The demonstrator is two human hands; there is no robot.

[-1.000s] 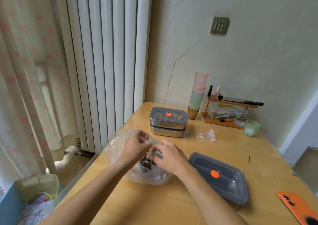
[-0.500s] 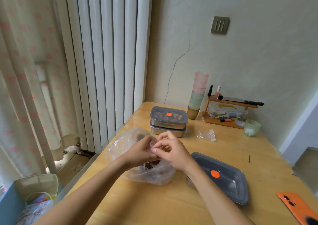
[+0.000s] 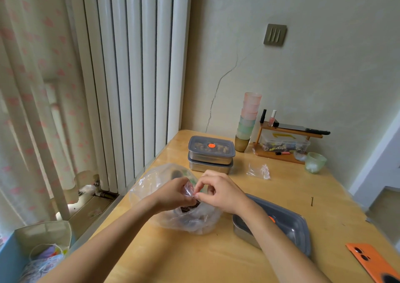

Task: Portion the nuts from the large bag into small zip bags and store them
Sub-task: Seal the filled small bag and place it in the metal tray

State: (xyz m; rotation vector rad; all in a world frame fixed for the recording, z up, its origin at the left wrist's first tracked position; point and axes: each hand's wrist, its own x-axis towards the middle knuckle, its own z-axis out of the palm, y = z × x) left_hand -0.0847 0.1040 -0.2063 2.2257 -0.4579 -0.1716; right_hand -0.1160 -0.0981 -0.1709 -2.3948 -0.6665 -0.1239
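A large clear plastic bag [image 3: 151,181] with dark nuts [image 3: 186,209] inside lies on the wooden table [image 3: 194,256] at the left. Above its mouth, my left hand [image 3: 173,194] and my right hand [image 3: 220,191] meet and both pinch a small clear zip bag [image 3: 189,189] between fingertips. Another small clear bag [image 3: 258,171] lies loose on the table further back. A metal container with a grey lid [image 3: 290,226] sits just right of my right forearm, which partly covers it.
Two stacked lidded metal containers [image 3: 211,153] stand behind the bag. A stack of coloured cups [image 3: 249,120], a small wooden shelf [image 3: 287,140] and a green glass cup [image 3: 315,162] line the far wall. An orange phone [image 3: 372,263] lies at the near right edge.
Both hands have risen from the large bag's mouth and drawn together, now pinching the small bag higher above it. The large bag's near side has slumped a little.
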